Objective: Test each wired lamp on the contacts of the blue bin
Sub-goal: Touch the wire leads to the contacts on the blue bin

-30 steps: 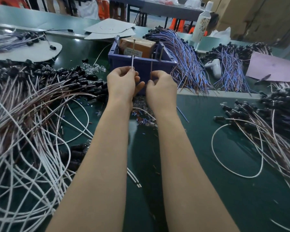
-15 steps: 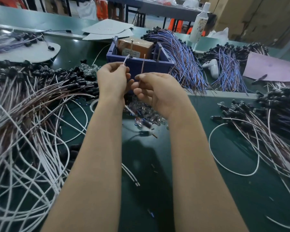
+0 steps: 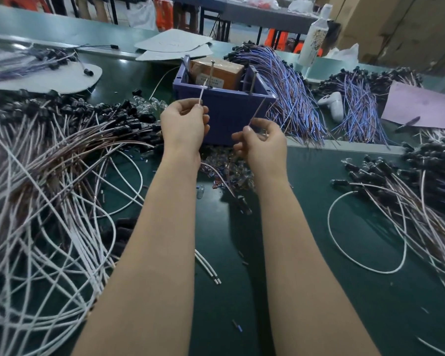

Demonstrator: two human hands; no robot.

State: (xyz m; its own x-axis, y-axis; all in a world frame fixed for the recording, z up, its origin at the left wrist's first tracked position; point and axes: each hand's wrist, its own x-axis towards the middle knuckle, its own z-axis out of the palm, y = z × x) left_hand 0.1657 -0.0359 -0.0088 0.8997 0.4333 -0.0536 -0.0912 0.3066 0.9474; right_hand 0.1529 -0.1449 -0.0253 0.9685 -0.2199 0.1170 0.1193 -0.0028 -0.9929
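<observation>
The blue bin (image 3: 226, 116) stands on the green table just beyond my hands, with a brown box inside and upright metal pins as contacts, one (image 3: 212, 71) at the middle, another (image 3: 253, 80) to the right. My left hand (image 3: 184, 124) pinches a white wire end (image 3: 203, 92) that points up toward the middle pin. My right hand (image 3: 263, 142) pinches a brown wire end (image 3: 256, 113) slanting toward the bin's front right corner. Both wires trail down under my hands to a black lamp (image 3: 243, 202) on the table.
A big tangle of white and brown wired lamps (image 3: 52, 176) fills the left. More wired lamps (image 3: 406, 191) lie at right, blue-wired bundles (image 3: 290, 98) beside the bin. Small loose parts (image 3: 226, 170) are scattered before the bin. A white bottle (image 3: 314, 37) stands behind.
Both hands drew back from the bin's contacts and moved apart; the wire ends now stand free of the pins, the right hand lower and further right.
</observation>
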